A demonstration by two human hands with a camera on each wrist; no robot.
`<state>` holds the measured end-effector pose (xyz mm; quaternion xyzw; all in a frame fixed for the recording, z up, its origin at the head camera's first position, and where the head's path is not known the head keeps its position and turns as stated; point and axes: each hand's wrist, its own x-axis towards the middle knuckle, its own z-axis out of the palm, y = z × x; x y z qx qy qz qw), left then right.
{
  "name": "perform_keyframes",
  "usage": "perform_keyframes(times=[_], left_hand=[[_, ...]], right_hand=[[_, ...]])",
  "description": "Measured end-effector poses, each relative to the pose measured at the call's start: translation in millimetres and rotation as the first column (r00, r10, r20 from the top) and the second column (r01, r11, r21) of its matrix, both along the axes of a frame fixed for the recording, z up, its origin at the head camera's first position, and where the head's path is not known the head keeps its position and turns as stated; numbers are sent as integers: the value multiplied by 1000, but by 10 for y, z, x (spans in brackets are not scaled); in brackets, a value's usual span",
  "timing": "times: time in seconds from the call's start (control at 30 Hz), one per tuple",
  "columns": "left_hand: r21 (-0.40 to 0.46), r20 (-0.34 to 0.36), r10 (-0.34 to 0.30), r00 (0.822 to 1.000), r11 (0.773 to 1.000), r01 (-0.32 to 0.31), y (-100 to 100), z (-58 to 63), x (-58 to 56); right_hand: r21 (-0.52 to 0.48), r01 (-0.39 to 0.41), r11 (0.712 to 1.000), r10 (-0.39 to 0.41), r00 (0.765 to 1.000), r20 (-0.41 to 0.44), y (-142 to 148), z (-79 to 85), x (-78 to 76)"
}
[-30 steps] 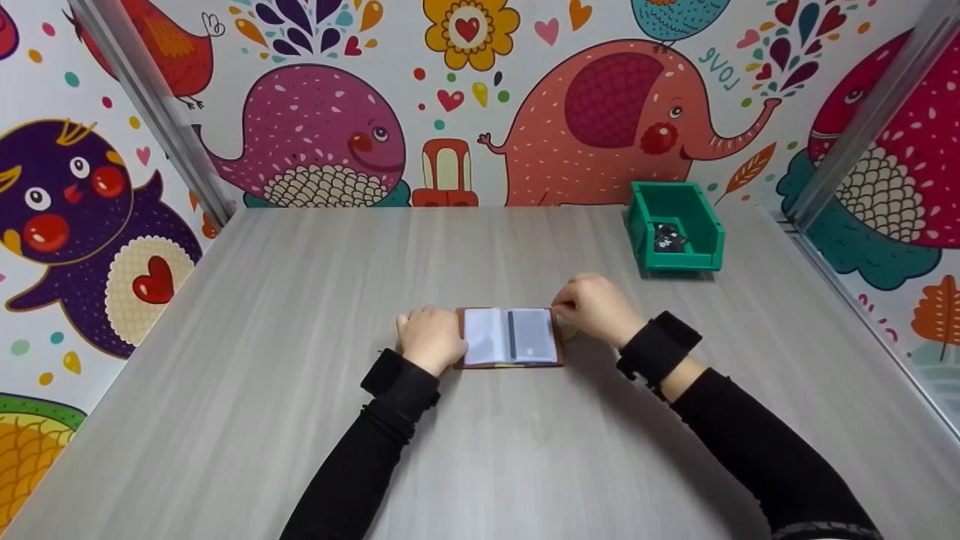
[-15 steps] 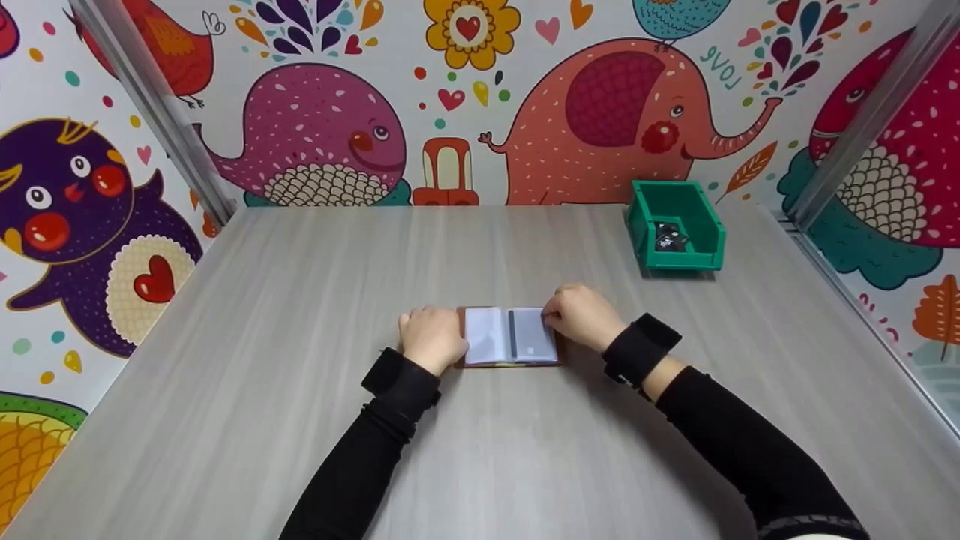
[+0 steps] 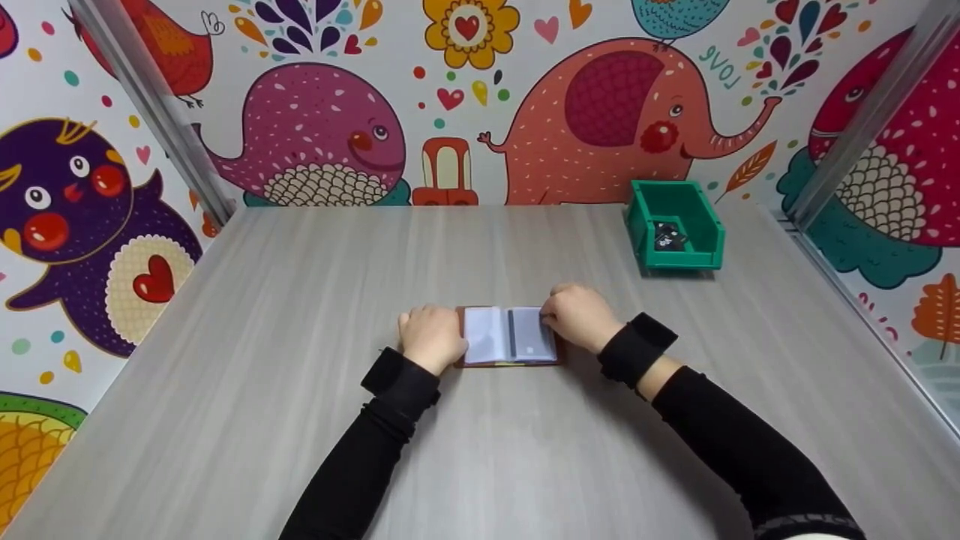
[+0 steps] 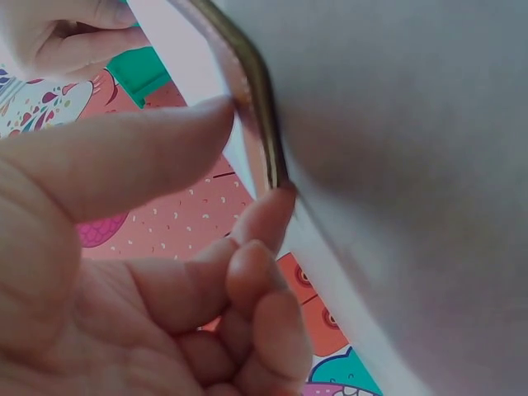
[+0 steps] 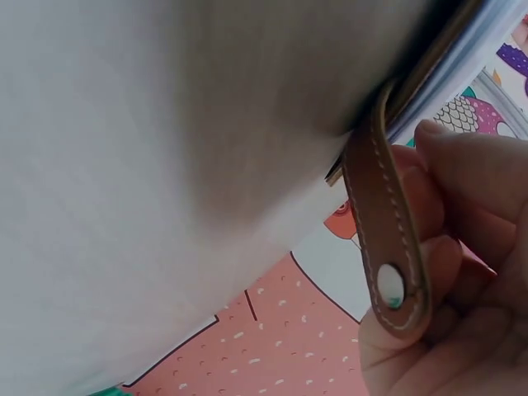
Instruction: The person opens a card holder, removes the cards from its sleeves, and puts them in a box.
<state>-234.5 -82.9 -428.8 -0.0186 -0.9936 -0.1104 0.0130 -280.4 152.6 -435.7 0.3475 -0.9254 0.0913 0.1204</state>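
Note:
A brown leather card holder lies spread on the table, its clear sleeves facing up. A dark stripe runs down beside the fold on its right page. At the left end my left hand holds the cover, the thumb on its inner face and the index fingertip at its edge in the left wrist view. My right hand pinches the sleeve pages at the upper right corner with thumb and index finger. In the right wrist view a stitched strap with a metal snap hangs in front of the right fingers.
At the back right of the grey table stands a green plastic bin, with small black items inside. Cartoon-printed panels rise behind and at both sides, with metal posts at the corners.
My right hand has come left and slightly down, from beside the card holder's right edge onto the upper right corner of its pages. The left hand has stayed in place.

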Motion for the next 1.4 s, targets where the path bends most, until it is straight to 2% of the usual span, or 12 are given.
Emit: perform_keyframes(times=[0.27,0.83,1.0,1.2,1.4], left_hand=[[-6,5,0,1000,1000,0,0,8,13],[12,-6,3,1000,1000,-3,-3,1,15],[17,5,6,1000,1000,-6,0,5,10],[10,5,3,1000,1000,-3,-5,5,4],[3,5,3,1000,1000,-3,-10,3,-2]], right_hand=[[11,-6,1000,7,998,-67,-32,-46,-2],[-22,-78,997,76,993,-90,-84,-40,17],[-15,-77,997,76,996,-53,-125,-31,21],[-5,-22,1000,22,1000,8,-202,-31,32],[-17,-20,1000,20,1000,22,-287,-19,59]])
